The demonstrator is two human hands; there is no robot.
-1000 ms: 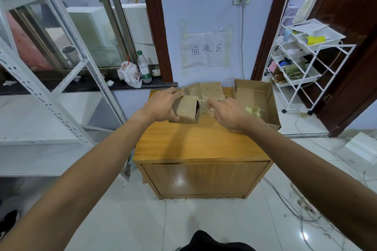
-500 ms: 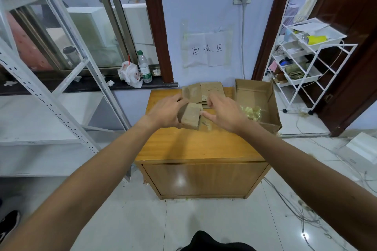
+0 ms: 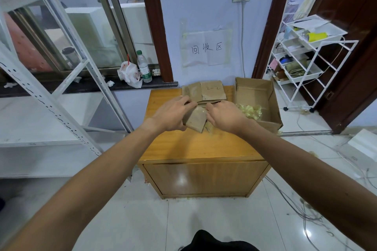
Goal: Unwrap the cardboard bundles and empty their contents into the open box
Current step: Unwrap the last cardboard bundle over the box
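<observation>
One bundle [image 3: 194, 119] lowered — left hand [image 3: 173, 114], right hand [image 3: 224, 115] gripping | one box [image 3: 255, 91]

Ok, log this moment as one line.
step: unwrapping | left hand: grips cardboard bundle | right hand: pinches its edge | open box: yellow pieces inside | more bundles: behind, on cabinet

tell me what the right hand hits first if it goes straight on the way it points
The right hand points forward-left, straight into the cardboard bundle it pinches; the left hand grips the other side. Past them probably the flat cardboard stack, depth unclear.
</observation>
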